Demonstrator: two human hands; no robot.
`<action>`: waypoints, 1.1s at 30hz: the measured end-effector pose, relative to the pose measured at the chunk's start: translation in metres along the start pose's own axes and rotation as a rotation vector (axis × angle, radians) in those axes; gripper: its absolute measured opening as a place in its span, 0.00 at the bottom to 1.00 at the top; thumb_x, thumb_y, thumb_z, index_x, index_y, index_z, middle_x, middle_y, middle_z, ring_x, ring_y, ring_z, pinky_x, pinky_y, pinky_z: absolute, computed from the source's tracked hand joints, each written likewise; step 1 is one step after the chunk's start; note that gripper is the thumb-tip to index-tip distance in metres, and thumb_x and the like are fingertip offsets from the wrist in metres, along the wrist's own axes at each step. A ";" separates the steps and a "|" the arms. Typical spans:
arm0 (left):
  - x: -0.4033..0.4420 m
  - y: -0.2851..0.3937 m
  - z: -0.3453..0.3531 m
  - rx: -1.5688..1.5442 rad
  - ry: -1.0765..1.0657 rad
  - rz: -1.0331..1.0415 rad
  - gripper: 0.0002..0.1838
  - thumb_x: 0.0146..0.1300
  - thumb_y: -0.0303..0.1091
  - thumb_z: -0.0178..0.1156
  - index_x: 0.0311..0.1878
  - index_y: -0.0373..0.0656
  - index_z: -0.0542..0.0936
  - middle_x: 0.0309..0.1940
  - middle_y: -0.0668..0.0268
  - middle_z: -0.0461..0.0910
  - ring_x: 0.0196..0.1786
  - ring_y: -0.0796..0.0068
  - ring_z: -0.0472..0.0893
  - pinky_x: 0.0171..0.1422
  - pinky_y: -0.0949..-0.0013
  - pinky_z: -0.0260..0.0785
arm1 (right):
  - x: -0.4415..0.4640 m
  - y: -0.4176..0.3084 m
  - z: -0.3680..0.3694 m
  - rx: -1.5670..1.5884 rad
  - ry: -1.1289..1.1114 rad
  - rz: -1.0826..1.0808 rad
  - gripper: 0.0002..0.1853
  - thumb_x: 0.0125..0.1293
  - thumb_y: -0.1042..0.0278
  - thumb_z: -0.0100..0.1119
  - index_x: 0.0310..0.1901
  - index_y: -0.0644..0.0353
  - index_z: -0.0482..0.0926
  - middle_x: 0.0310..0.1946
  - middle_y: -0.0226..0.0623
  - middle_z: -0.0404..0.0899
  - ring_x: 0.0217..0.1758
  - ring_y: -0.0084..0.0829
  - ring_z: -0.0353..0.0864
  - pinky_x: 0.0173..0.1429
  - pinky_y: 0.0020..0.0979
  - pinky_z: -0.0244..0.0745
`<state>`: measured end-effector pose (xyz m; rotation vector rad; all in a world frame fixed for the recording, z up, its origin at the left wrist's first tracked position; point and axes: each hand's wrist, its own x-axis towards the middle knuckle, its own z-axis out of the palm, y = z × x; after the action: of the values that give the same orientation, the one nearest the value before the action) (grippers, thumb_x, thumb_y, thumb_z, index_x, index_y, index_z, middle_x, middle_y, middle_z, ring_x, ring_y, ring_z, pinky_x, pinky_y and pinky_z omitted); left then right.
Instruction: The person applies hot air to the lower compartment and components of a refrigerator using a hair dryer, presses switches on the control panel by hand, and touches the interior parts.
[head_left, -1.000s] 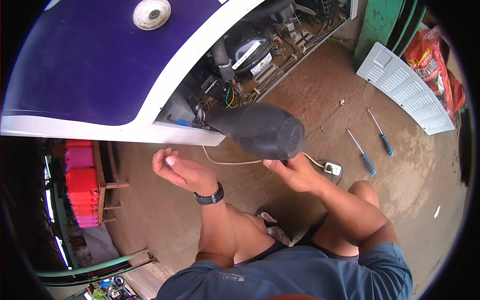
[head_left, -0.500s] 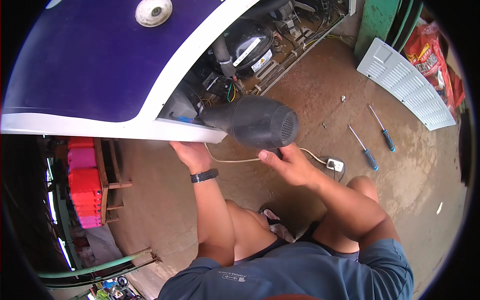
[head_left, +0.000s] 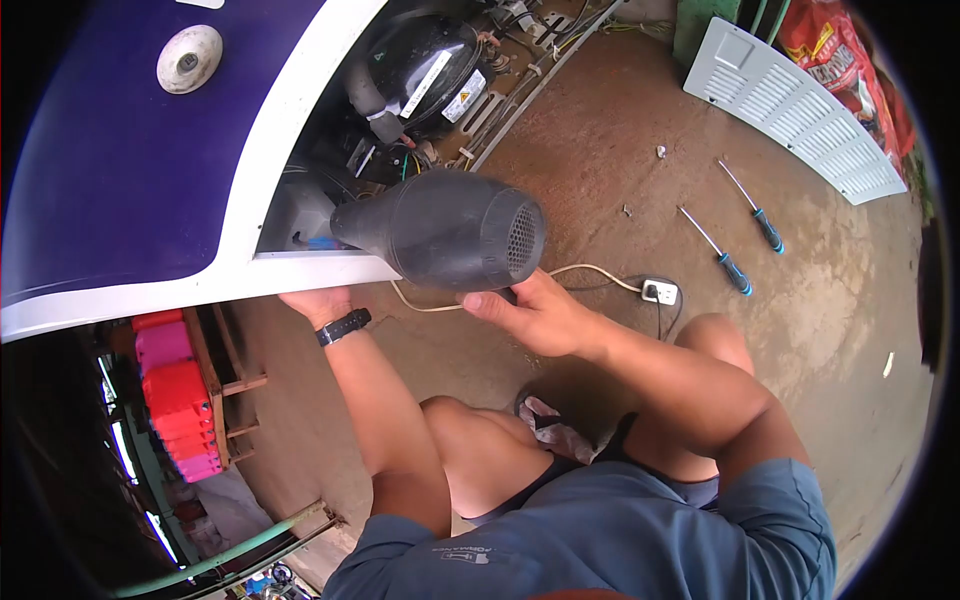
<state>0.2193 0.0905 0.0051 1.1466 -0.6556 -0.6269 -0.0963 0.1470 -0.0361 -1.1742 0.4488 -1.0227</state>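
Observation:
My right hand (head_left: 545, 318) grips a black hair dryer (head_left: 440, 228) from below, its handle mostly hidden. The dryer's nozzle points left into the open compartment of a purple and white appliance (head_left: 130, 170). Near the nozzle, a grey box (head_left: 298, 212) and a small blue piece (head_left: 322, 243) show inside. My left hand (head_left: 322, 304), with a dark wristband, reaches under the appliance's white lower edge (head_left: 330, 268), which hides its fingers. Deeper in the compartment sits a black compressor (head_left: 425, 75) among tubes and wires.
Two blue-handled screwdrivers (head_left: 735, 274) lie on the concrete floor (head_left: 590, 130). A white power outlet (head_left: 658, 292) with a cord stands right of my hand. A slotted grey panel (head_left: 790, 105) leans near a red bag (head_left: 840, 65). Red and pink stacked items (head_left: 180, 400) are at left.
The view has shifted, so the appliance and dryer appear further left. The dryer stays in my right hand, aimed into the compartment, and my left hand stays under the edge.

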 end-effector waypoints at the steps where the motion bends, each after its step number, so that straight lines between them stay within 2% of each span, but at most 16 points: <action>1: 0.001 -0.003 0.003 -0.048 0.024 0.007 0.32 0.74 0.63 0.47 0.62 0.44 0.74 0.55 0.58 0.77 0.55 0.56 0.79 0.58 0.47 0.75 | 0.001 0.001 -0.001 -0.013 0.007 -0.006 0.25 0.77 0.52 0.58 0.66 0.62 0.71 0.58 0.45 0.79 0.61 0.38 0.77 0.66 0.40 0.71; 6: 0.010 -0.014 -0.007 -0.141 0.039 -0.044 0.34 0.75 0.63 0.45 0.69 0.45 0.71 0.64 0.57 0.75 0.64 0.54 0.76 0.66 0.45 0.72 | 0.001 0.001 -0.003 0.014 0.000 -0.013 0.22 0.78 0.53 0.57 0.64 0.60 0.73 0.54 0.40 0.79 0.58 0.32 0.77 0.65 0.38 0.71; 7: 0.013 -0.016 -0.009 -0.142 0.041 -0.038 0.34 0.75 0.63 0.44 0.70 0.45 0.70 0.65 0.56 0.74 0.63 0.55 0.77 0.64 0.47 0.74 | 0.001 -0.002 -0.005 0.019 -0.029 0.024 0.22 0.78 0.54 0.57 0.63 0.60 0.73 0.53 0.39 0.79 0.57 0.31 0.76 0.65 0.37 0.72; 11: 0.015 -0.018 -0.017 -0.117 0.053 -0.053 0.31 0.75 0.62 0.45 0.66 0.46 0.72 0.60 0.57 0.76 0.56 0.56 0.80 0.53 0.49 0.78 | 0.001 -0.002 -0.008 0.097 -0.066 0.091 0.20 0.78 0.56 0.58 0.61 0.60 0.75 0.52 0.38 0.79 0.56 0.31 0.77 0.64 0.37 0.73; 13: 0.005 -0.011 -0.002 -0.127 0.057 -0.040 0.31 0.75 0.61 0.44 0.66 0.46 0.72 0.61 0.57 0.76 0.58 0.56 0.79 0.58 0.49 0.77 | 0.001 -0.001 -0.011 0.096 -0.086 0.085 0.19 0.76 0.60 0.60 0.61 0.60 0.75 0.54 0.38 0.80 0.58 0.32 0.78 0.65 0.38 0.73; 16: 0.002 -0.009 0.004 -0.177 0.069 -0.018 0.31 0.76 0.61 0.44 0.67 0.46 0.72 0.61 0.57 0.75 0.60 0.56 0.78 0.64 0.49 0.74 | -0.001 0.004 -0.009 -0.058 -0.061 -0.060 0.20 0.72 0.67 0.63 0.64 0.59 0.75 0.61 0.40 0.79 0.65 0.35 0.76 0.70 0.38 0.71; 20: 0.002 -0.009 0.006 -0.222 0.031 -0.022 0.31 0.76 0.60 0.43 0.67 0.45 0.71 0.61 0.58 0.75 0.62 0.56 0.78 0.68 0.49 0.71 | -0.003 0.010 -0.012 -0.162 -0.063 -0.141 0.21 0.71 0.69 0.64 0.63 0.59 0.76 0.62 0.42 0.78 0.66 0.36 0.75 0.71 0.39 0.69; 23: 0.004 -0.013 0.000 -0.236 -0.013 -0.040 0.31 0.76 0.60 0.43 0.67 0.45 0.71 0.62 0.57 0.75 0.60 0.56 0.79 0.64 0.49 0.74 | -0.002 0.008 -0.013 -0.171 -0.061 -0.142 0.20 0.70 0.71 0.63 0.63 0.60 0.77 0.62 0.43 0.78 0.66 0.38 0.75 0.72 0.39 0.69; 25: 0.001 -0.012 0.002 -0.180 0.098 -0.045 0.30 0.76 0.60 0.44 0.66 0.45 0.73 0.61 0.57 0.76 0.58 0.56 0.80 0.59 0.49 0.77 | -0.002 0.006 -0.014 -0.123 -0.061 -0.090 0.20 0.70 0.71 0.62 0.63 0.60 0.77 0.63 0.44 0.78 0.66 0.40 0.75 0.72 0.40 0.69; 28: 0.007 -0.016 -0.006 -0.190 0.044 -0.021 0.30 0.76 0.60 0.44 0.63 0.45 0.75 0.59 0.57 0.78 0.56 0.56 0.81 0.55 0.49 0.79 | -0.002 0.005 -0.017 -0.104 -0.075 -0.054 0.21 0.70 0.72 0.61 0.63 0.60 0.76 0.63 0.45 0.77 0.67 0.41 0.75 0.72 0.41 0.68; 33: 0.007 -0.016 -0.009 -0.180 0.041 -0.047 0.30 0.76 0.61 0.44 0.62 0.45 0.75 0.58 0.58 0.78 0.56 0.56 0.81 0.56 0.50 0.78 | -0.001 0.013 -0.016 -0.159 -0.055 -0.128 0.22 0.70 0.72 0.61 0.65 0.60 0.75 0.66 0.45 0.75 0.70 0.41 0.73 0.74 0.40 0.67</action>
<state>0.2288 0.0864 -0.0121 1.0065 -0.5269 -0.6870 -0.1039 0.1397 -0.0542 -1.3843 0.4215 -1.0772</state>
